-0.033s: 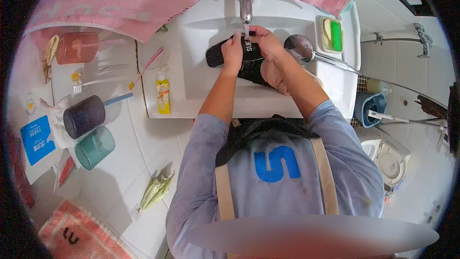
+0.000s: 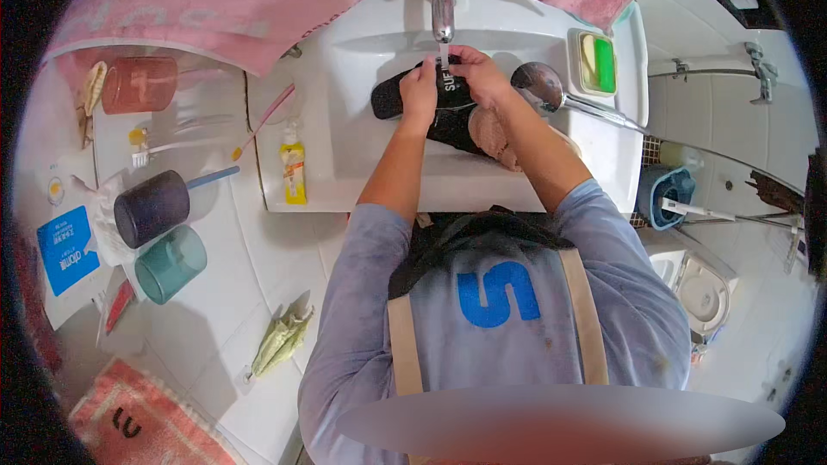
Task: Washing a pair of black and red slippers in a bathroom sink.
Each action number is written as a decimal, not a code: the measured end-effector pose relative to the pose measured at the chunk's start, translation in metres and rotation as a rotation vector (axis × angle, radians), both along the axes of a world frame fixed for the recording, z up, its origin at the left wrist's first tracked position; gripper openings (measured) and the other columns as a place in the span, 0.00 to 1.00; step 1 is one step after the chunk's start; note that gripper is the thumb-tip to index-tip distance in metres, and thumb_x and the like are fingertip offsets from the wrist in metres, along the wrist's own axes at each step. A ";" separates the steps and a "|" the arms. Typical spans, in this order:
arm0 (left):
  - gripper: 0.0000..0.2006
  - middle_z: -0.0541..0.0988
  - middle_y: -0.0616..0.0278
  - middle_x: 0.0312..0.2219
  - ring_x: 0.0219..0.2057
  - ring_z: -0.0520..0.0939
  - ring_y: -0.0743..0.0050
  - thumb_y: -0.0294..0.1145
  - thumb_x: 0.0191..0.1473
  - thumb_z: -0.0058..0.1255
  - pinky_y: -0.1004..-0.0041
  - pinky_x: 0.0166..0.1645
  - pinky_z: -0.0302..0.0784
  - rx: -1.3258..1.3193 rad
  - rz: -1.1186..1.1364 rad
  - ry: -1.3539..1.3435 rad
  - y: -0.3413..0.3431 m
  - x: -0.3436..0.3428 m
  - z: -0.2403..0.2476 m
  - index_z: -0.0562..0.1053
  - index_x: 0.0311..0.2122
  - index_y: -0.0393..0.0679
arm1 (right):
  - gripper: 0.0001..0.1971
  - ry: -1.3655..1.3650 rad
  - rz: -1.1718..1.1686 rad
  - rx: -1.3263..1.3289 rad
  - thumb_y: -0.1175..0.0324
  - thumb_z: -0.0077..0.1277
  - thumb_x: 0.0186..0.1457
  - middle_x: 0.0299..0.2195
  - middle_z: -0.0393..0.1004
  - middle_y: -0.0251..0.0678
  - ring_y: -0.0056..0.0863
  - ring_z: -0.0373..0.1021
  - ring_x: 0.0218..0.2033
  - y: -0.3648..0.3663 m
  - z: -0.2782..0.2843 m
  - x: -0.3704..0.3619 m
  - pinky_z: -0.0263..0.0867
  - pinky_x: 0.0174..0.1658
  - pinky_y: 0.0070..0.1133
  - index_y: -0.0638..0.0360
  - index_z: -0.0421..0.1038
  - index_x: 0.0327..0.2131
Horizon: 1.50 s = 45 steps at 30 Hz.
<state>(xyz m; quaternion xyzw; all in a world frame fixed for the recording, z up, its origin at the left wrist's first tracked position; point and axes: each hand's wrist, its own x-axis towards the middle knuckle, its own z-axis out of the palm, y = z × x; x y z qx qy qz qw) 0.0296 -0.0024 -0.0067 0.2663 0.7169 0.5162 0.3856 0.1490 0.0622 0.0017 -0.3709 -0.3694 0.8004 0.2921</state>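
Under the running tap (image 2: 442, 13), both my hands hold a black slipper-like item (image 2: 390, 100) with white lettering on its band. My left hand (image 2: 419, 90) closes on its middle from the left. My right hand (image 2: 482, 79) pinches its upper part close to the water stream, fingertips together. Just below lies a second black piece (image 2: 455, 131), partly under the first. Beside it, a pinkish-tan rounded piece (image 2: 489, 133) is partly covered by my right forearm; I cannot tell what it is.
The white sink (image 2: 357, 181) holds a shower head (image 2: 537, 88) on its right side and a soap box (image 2: 594, 63) with a green block. A yellow tube (image 2: 294, 174) lies on the left rim. Cups, including a teal one (image 2: 170, 264), stand farther left. A pink towel (image 2: 215, 9) hangs behind.
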 end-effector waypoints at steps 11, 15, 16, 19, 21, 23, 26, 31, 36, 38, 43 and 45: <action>0.10 0.76 0.67 0.28 0.31 0.73 0.82 0.31 0.52 0.51 0.78 0.37 0.68 0.054 -0.274 -0.088 -0.015 -0.004 0.012 0.74 0.37 0.36 | 0.18 -0.272 0.004 0.213 0.80 0.43 0.52 0.37 0.73 0.41 0.28 0.70 0.37 0.008 0.026 0.014 0.66 0.42 0.22 0.63 0.64 0.48; 0.14 0.76 0.68 0.25 0.29 0.72 0.83 0.38 0.53 0.52 0.78 0.36 0.68 -0.035 -0.150 0.031 -0.012 0.009 0.027 0.75 0.33 0.35 | 0.20 -0.675 0.102 0.817 0.76 0.45 0.50 0.40 0.72 0.49 0.45 0.69 0.41 -0.006 0.037 0.025 0.64 0.46 0.29 0.61 0.63 0.50; 0.14 0.76 0.68 0.25 0.29 0.72 0.83 0.38 0.53 0.52 0.78 0.36 0.68 -0.026 -0.141 0.035 -0.012 0.009 0.028 0.75 0.33 0.35 | 0.20 -0.669 0.106 0.829 0.76 0.45 0.50 0.40 0.72 0.49 0.45 0.69 0.41 -0.010 0.042 0.022 0.64 0.46 0.29 0.61 0.63 0.50; 0.15 0.74 0.69 0.20 0.24 0.69 0.84 0.39 0.52 0.53 0.78 0.31 0.67 0.054 0.047 -0.150 -0.006 0.010 0.019 0.76 0.30 0.33 | 0.23 -0.804 0.147 0.967 0.76 0.45 0.47 0.42 0.71 0.50 0.49 0.68 0.43 -0.021 0.049 0.019 0.63 0.48 0.32 0.58 0.63 0.50; 0.15 0.74 0.69 0.22 0.25 0.70 0.84 0.38 0.53 0.53 0.78 0.33 0.67 0.072 0.073 -0.190 -0.003 0.016 0.022 0.75 0.31 0.33 | 0.24 -1.052 0.118 1.294 0.78 0.46 0.46 0.37 0.73 0.46 0.42 0.69 0.39 -0.026 0.052 0.022 0.58 0.51 0.34 0.57 0.63 0.50; 0.14 0.75 0.69 0.24 0.27 0.70 0.84 0.37 0.53 0.53 0.79 0.34 0.68 0.093 0.112 -0.225 -0.003 0.014 0.019 0.75 0.32 0.33 | 0.24 -1.068 0.071 1.359 0.78 0.47 0.46 0.37 0.73 0.44 0.41 0.70 0.39 -0.033 0.053 0.022 0.54 0.53 0.37 0.56 0.63 0.50; 0.13 0.76 0.68 0.28 0.31 0.73 0.82 0.32 0.52 0.52 0.79 0.38 0.68 0.157 0.069 -0.406 -0.002 0.012 0.009 0.74 0.39 0.33 | 0.24 -1.044 0.104 1.220 0.77 0.46 0.47 0.40 0.72 0.42 0.40 0.69 0.43 -0.031 0.058 0.027 0.46 0.57 0.44 0.53 0.63 0.51; 0.14 0.77 0.64 0.33 0.34 0.76 0.76 0.26 0.48 0.55 0.75 0.41 0.71 0.260 -0.247 -0.510 -0.005 0.014 0.014 0.71 0.41 0.36 | 0.23 -0.831 0.240 1.007 0.78 0.43 0.49 0.46 0.70 0.40 0.41 0.66 0.48 -0.025 0.054 0.038 0.39 0.60 0.47 0.50 0.63 0.50; 0.12 0.77 0.62 0.31 0.31 0.75 0.77 0.29 0.48 0.56 0.74 0.37 0.71 0.101 -0.057 -0.215 -0.007 0.026 0.034 0.73 0.38 0.35 | 0.22 -0.696 0.226 1.119 0.78 0.43 0.48 0.44 0.70 0.46 0.44 0.65 0.49 -0.027 0.055 0.047 0.42 0.60 0.44 0.55 0.63 0.50; 0.13 0.77 0.61 0.24 0.26 0.74 0.77 0.35 0.47 0.57 0.73 0.32 0.70 0.039 0.092 -0.112 -0.007 0.024 0.033 0.74 0.30 0.33 | 0.22 -0.629 0.142 1.021 0.79 0.43 0.47 0.45 0.69 0.48 0.45 0.64 0.48 -0.025 0.065 0.048 0.49 0.57 0.42 0.57 0.65 0.49; 0.18 0.76 0.65 0.25 0.26 0.72 0.80 0.42 0.53 0.53 0.76 0.32 0.68 0.078 0.264 -0.231 0.001 0.022 0.017 0.75 0.31 0.33 | 0.20 -0.838 -0.242 1.399 0.75 0.48 0.51 0.48 0.63 0.51 0.47 0.69 0.38 -0.025 0.042 0.057 0.66 0.46 0.32 0.59 0.63 0.50; 0.17 0.76 0.64 0.26 0.27 0.73 0.79 0.41 0.53 0.52 0.76 0.33 0.69 0.086 0.243 -0.229 0.002 0.020 0.018 0.75 0.32 0.33 | 0.20 -0.637 -0.137 0.983 0.74 0.47 0.52 0.47 0.64 0.49 0.40 0.69 0.38 -0.020 0.031 0.059 0.68 0.41 0.30 0.59 0.62 0.51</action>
